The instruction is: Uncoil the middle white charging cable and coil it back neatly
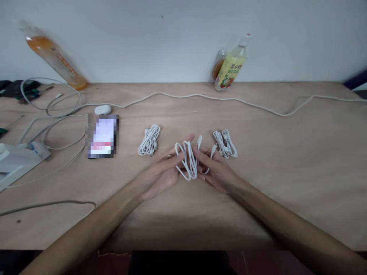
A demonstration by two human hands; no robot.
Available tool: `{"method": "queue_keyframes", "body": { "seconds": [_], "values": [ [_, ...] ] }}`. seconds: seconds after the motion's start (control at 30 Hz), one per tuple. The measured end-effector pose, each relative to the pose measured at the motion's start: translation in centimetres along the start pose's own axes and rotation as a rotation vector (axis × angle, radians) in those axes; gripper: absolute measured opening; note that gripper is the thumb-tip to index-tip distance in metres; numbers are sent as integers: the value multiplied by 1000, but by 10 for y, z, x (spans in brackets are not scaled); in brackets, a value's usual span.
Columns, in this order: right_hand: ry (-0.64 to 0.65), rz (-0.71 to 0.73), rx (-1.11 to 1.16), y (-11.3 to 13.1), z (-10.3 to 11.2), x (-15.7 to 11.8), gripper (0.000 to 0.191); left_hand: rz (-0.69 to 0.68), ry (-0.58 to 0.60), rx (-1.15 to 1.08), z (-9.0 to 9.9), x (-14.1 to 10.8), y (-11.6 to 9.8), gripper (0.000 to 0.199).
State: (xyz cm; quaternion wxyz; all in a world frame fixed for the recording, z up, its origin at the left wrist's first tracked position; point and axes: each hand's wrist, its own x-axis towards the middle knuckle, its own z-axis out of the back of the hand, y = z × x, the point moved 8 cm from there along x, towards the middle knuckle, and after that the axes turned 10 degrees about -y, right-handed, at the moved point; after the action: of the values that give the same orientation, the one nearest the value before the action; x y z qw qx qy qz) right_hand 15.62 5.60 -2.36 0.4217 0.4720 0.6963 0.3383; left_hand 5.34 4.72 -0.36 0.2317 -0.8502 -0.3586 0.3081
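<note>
Between my two hands is a white charging cable (189, 162), gathered in loose loops above the table. My left hand (164, 168) grips the left side of the loops, the thumb pressed on them. On the other side, my right hand (216, 168) closes its thumb and fingers around the cable. A white connector end sticks up by the right fingers. One bundled white cable (149, 140) lies on the table beyond my left hand. Just past my right hand lie more coiled white cables (225, 143), with USB plugs showing. The fingers partly hide the held loops.
A phone (103, 136) with a blurred screen and a white earbud case (102, 110) lie at left. Tangled cords and a white power strip (23, 160) are further left. An orange bottle (56, 61) and a yellow bottle (231, 68) stand by the wall. A long white cord (212, 97) crosses behind.
</note>
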Motion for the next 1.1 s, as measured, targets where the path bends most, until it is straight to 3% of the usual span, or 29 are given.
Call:
{"method": "queue_keyframes", "body": {
  "seconds": [0.23, 0.47, 0.73, 1.1],
  "values": [
    [-80, -16, 88, -2, 1, -1, 48, -70, 3, 0, 0, 3, 4, 65],
    [-76, 44, -23, -4, -1, -1, 42, -86, -25, 76, -1, 2, 4, 69],
    [-89, 83, -14, -1, 2, 2, 46, -122, -36, 73, 2, 9, 4, 40],
    [-56, 126, -91, -4, 2, 1, 42, -149, -33, 142, 2, 5, 3, 54]
  ]
}}
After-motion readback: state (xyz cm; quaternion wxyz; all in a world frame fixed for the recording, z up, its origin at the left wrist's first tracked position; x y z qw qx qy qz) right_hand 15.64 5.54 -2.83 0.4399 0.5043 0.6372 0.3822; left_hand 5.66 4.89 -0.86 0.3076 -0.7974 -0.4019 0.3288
